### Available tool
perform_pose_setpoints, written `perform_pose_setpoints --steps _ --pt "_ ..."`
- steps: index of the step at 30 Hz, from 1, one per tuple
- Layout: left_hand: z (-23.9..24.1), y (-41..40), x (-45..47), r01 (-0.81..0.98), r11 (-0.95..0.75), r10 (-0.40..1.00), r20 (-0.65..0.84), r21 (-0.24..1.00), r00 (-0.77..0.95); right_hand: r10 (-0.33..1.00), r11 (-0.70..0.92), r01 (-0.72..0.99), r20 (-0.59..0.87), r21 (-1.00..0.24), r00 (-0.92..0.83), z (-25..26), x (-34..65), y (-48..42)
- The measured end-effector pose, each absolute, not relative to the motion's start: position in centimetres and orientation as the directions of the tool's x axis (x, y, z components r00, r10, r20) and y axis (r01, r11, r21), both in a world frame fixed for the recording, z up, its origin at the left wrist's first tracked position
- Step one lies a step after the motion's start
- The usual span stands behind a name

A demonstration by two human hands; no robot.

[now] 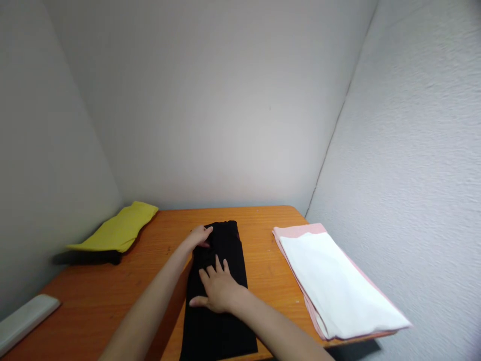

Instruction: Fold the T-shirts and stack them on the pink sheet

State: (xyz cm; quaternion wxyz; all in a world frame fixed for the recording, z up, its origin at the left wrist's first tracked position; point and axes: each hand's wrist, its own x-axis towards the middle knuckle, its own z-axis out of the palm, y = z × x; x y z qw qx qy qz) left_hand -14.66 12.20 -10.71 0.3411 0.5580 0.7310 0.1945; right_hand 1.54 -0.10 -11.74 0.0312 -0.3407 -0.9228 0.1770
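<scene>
A black folded garment point(221, 326) lies lengthwise on the wooden table, in a narrow strip that reaches the front edge. My left hand point(198, 236) rests at its far left edge, fingers over the cloth and apart; some of them are hidden. Nearer to me, my right hand point(220, 290) lies flat on the middle of the garment with its fingers spread. The cloth looks slightly rumpled between the two hands. What kind of garment it is cannot be made out.
White folded cloth point(338, 286) lies on pink folded cloth point(300, 230) at the right, by the table edge. Yellow folded cloth point(120, 228) sits on dark cloth point(88, 257) at the back left. A white long object point(28, 321) is at the front left. Walls enclose the table point(259, 215).
</scene>
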Motion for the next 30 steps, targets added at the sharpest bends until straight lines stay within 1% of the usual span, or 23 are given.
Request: perform_pose_setpoints --steps 2,4,7,10,14,19,25,30 --pt "-11.2 11.6 -14.9 0.728 0.187 0.98 -0.179 0.659 -0.09 0.636 0.704 0.617 -0.073 -0.352 -0.768 -11.5 1.8 -1.1" --pt "-11.6 10.4 -15.2 0.776 0.036 0.999 -0.039 0.629 -0.014 0.633 0.704 0.616 -0.083 -0.354 -0.77 -11.4 2.0 -1.6" --pt "-11.9 8.2 -15.5 0.834 -0.175 0.984 0.131 0.523 0.125 0.637 0.7 0.622 -0.085 -0.352 -0.766 -11.4 2.1 -1.6" --pt "-12.4 6.4 -15.3 0.867 -0.29 0.954 0.198 0.404 0.226 0.635 0.699 0.618 -0.086 -0.361 -0.768 -11.6 2.1 -1.5" --pt "-13.5 5.7 -15.1 0.896 -0.332 0.938 0.205 0.295 0.28 0.635 0.701 0.614 -0.074 -0.363 -0.769 -11.7 2.2 -1.7" --pt "-14.5 6.0 -15.4 0.916 -0.336 0.938 0.161 0.22 0.306 0.668 0.695 0.629 -0.01 -0.348 -0.744 -12.0 1.9 -2.4" --pt "-14.6 5.9 -15.3 0.928 -0.332 0.94 0.139 0.168 0.311 0.692 0.69 0.654 0.018 -0.309 -0.722 -12.4 1.7 -4.0" --pt "-14.8 5.6 -15.0 0.929 -0.334 0.935 0.178 0.16 0.305 0.667 0.711 0.623 0.03 -0.325 -0.745 -12.1 3.1 -6.4"
